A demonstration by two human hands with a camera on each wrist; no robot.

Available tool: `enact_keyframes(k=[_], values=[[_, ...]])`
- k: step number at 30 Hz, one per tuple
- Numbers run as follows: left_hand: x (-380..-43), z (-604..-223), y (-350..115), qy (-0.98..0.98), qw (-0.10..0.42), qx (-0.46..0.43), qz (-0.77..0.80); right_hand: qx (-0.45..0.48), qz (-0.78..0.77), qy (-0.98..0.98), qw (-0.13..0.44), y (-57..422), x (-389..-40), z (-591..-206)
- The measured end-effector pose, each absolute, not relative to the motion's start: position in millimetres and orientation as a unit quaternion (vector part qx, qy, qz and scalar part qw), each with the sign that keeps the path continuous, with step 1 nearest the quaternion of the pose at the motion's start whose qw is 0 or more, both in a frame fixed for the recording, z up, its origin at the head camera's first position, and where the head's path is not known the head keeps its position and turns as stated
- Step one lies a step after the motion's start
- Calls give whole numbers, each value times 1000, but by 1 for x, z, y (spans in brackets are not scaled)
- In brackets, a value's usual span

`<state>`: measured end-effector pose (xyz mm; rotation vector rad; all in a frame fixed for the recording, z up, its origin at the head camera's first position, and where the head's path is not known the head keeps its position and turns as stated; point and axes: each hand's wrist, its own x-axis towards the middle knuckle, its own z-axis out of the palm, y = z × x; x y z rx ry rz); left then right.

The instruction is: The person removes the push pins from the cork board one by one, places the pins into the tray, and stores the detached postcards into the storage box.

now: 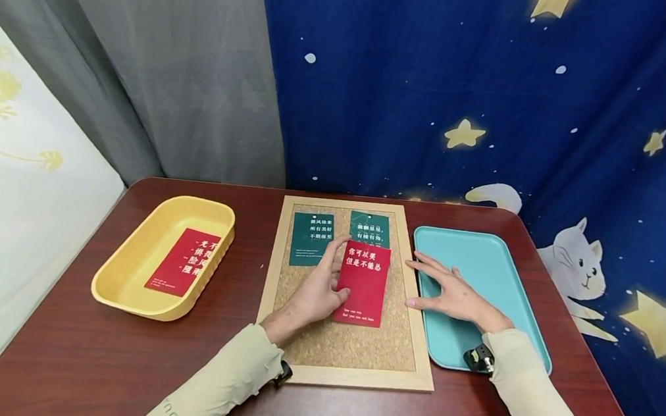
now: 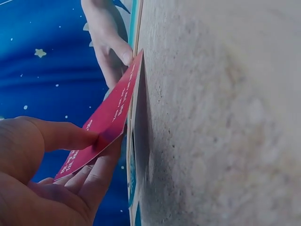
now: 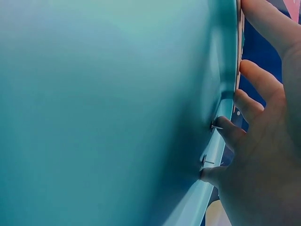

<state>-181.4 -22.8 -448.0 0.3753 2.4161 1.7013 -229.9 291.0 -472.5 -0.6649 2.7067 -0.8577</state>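
Observation:
My left hand (image 1: 315, 293) pinches a red card (image 1: 362, 286) by its left edge, thumb on the printed face and fingers behind. The card is tilted over the cork board (image 1: 350, 351), partly covering a green card (image 1: 369, 224) at the board's upper right. Another green card (image 1: 304, 248) lies at upper left. My right hand (image 1: 452, 298) has its fingers spread, with nothing held, over the blue tray (image 1: 484, 248) and the board's right edge. In the right wrist view, two thumbtacks (image 3: 205, 161) lie in the tray near the fingertips.
A yellow basin (image 1: 126, 259) with a red card (image 1: 179, 264) inside stands at the left of the dark red table (image 1: 223, 370). Grey and blue curtains (image 1: 379, 93) hang behind the table's far edge.

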Motion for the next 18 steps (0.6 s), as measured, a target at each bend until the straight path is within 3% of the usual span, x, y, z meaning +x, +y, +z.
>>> enact_keyframes(k=[18], values=[[-179,-447,-32,806,33,105,581,-225,-302,919,118,290,-230,-473]])
